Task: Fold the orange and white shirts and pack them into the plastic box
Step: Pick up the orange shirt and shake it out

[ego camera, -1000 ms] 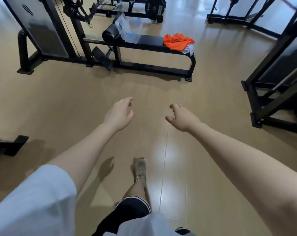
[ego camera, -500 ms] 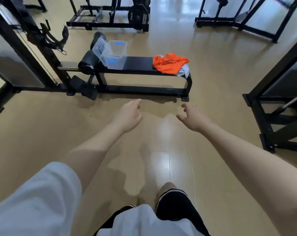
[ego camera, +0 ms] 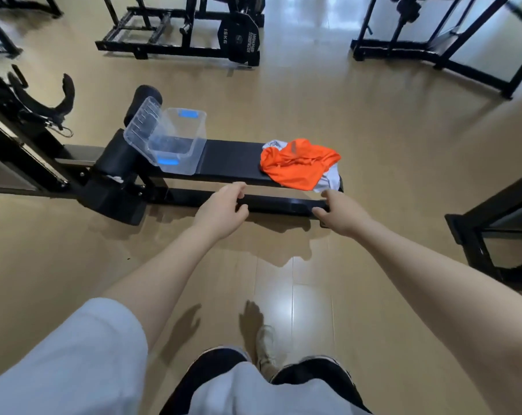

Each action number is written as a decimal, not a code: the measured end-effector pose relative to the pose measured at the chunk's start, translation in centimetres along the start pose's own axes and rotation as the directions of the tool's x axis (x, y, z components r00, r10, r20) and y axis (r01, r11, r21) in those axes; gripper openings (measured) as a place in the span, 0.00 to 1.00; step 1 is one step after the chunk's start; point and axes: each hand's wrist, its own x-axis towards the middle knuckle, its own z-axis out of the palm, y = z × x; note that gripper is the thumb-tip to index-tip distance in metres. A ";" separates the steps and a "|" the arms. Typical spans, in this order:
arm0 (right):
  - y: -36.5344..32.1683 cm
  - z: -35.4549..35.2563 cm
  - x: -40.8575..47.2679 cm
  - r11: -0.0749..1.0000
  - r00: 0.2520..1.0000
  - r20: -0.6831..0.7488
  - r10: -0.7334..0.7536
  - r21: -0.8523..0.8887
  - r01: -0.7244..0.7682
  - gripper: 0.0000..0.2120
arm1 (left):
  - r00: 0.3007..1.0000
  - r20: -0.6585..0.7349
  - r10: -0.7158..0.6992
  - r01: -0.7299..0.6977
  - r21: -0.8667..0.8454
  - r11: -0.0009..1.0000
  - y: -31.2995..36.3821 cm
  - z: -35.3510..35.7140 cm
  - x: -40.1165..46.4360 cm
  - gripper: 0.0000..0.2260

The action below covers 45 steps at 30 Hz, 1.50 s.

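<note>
Bench runs left to right across floor ahead of person. Plastic box sits on bench toward left end, lid tilted up at its left side. Shirts at right end: one shirt heaped on top of other shirt, lower one showing at right edge. Left hand and right hand in front of bench, apart from shirts. Weight rack behind bench; frame at right.
</note>
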 end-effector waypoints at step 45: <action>6.2 12.8 61.9 0.954 0.790 0.543 -0.285 0.079 0.290 0.21 | 0.710 0.289 -0.642 0.703 -0.330 0.630 -15.2 28.5 51.6 0.16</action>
